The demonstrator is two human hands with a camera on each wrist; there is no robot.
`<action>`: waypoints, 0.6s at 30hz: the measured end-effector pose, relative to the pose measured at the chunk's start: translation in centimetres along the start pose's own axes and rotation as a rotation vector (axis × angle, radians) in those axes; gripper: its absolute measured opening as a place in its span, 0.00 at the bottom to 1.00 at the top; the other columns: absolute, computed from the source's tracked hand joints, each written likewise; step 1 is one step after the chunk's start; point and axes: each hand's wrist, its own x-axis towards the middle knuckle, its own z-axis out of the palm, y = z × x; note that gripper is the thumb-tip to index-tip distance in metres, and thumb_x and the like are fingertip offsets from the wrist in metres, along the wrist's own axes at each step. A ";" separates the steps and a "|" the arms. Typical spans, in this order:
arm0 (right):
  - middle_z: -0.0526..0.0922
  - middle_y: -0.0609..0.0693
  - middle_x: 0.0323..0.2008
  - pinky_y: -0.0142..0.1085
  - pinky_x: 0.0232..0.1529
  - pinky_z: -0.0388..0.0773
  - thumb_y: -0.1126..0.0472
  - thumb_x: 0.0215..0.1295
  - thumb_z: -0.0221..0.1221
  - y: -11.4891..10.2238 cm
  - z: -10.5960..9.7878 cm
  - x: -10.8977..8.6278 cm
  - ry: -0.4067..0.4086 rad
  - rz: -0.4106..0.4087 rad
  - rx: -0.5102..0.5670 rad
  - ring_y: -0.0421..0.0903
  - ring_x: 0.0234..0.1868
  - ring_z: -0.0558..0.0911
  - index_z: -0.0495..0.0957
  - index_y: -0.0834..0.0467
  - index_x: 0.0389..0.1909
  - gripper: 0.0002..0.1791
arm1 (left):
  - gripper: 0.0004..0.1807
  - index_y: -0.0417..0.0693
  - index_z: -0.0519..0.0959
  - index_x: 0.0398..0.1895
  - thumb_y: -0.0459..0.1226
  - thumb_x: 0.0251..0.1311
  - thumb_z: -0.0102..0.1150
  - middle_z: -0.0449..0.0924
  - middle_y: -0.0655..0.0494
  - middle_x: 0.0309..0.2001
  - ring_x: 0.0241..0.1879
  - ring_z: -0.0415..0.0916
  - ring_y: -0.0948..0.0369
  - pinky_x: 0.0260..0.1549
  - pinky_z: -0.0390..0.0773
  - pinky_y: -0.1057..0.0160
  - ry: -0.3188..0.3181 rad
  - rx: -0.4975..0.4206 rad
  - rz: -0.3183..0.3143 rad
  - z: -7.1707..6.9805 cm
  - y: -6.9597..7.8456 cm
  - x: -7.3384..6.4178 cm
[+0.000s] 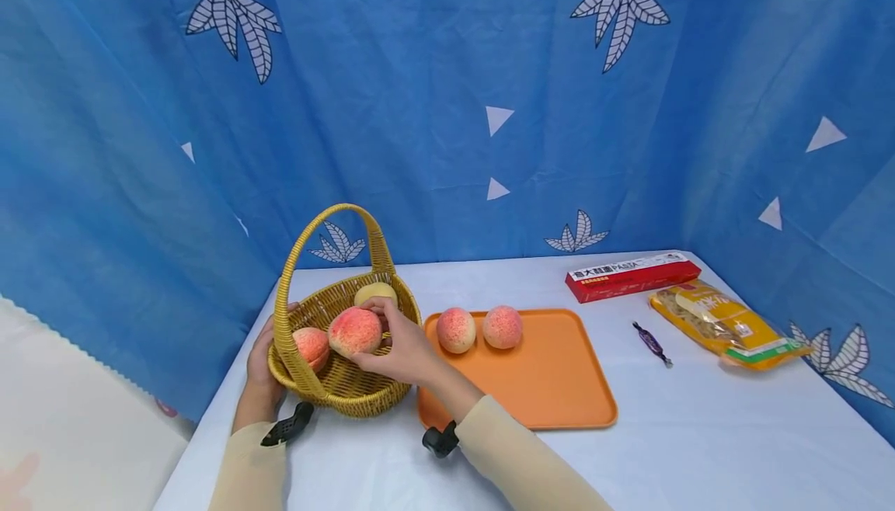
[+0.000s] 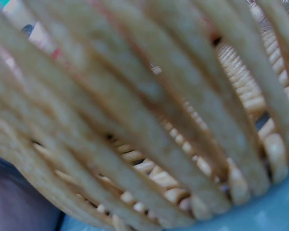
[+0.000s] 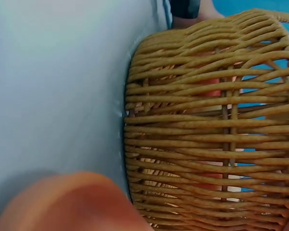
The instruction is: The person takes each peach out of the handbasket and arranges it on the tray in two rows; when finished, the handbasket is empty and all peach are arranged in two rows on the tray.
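A woven basket (image 1: 363, 402) with a tall arched handle stands at the left of the table. My left hand (image 1: 260, 357) grips its left side, fingertips at the rim; the left wrist view shows only the basket weave (image 2: 149, 110) close up. In my right hand (image 1: 402, 344) a pink peach (image 1: 354, 332) is held between thumb and fingers, inside the basket's opening. Beside it in the basket lie another peach (image 1: 311, 346), partly behind the handle, and a yellow fruit (image 1: 376, 292), partly covered by the right hand. From the right wrist, the basket's outer wall (image 3: 207, 130) is visible.
Right of the basket is an orange tray (image 1: 545, 387) with two peaches, a left one (image 1: 456, 330) and a right one (image 1: 503, 327). Farther right lie a red pasta box (image 1: 632, 278), a yellow pasta bag (image 1: 727, 325) and a purple wrapped candy (image 1: 652, 343). Blue curtains (image 1: 447, 146) enclose the table.
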 end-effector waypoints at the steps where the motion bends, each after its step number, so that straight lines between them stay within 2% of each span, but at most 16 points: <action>1: 0.74 0.42 0.60 0.29 0.49 0.79 0.52 0.58 0.70 0.0 -0.1 -0.2 0.005 -0.003 0.028 0.41 0.54 0.78 0.60 0.39 0.67 0.39 | 0.25 0.50 0.62 0.74 0.42 0.79 0.31 0.67 0.65 0.64 0.63 0.62 0.66 0.57 0.69 0.74 -0.004 -0.001 -0.001 0.0 0.0 0.0; 10: 0.71 0.46 0.63 0.34 0.57 0.77 0.55 0.59 0.70 0.5 -1.9 -2.2 0.033 0.043 0.226 0.43 0.56 0.77 0.60 0.38 0.65 0.38 | 0.25 0.50 0.62 0.74 0.43 0.79 0.31 0.65 0.65 0.64 0.64 0.61 0.65 0.57 0.68 0.73 -0.001 0.031 0.004 0.2 0.0 0.3; 18: 0.69 0.53 0.64 0.39 0.60 0.78 0.60 0.63 0.67 1.2 -3.4 -3.2 0.059 0.071 0.391 0.46 0.60 0.77 0.58 0.45 0.68 0.37 | 0.24 0.50 0.64 0.72 0.42 0.79 0.31 0.66 0.64 0.63 0.63 0.62 0.64 0.56 0.68 0.73 -0.005 0.020 0.001 0.5 0.1 0.3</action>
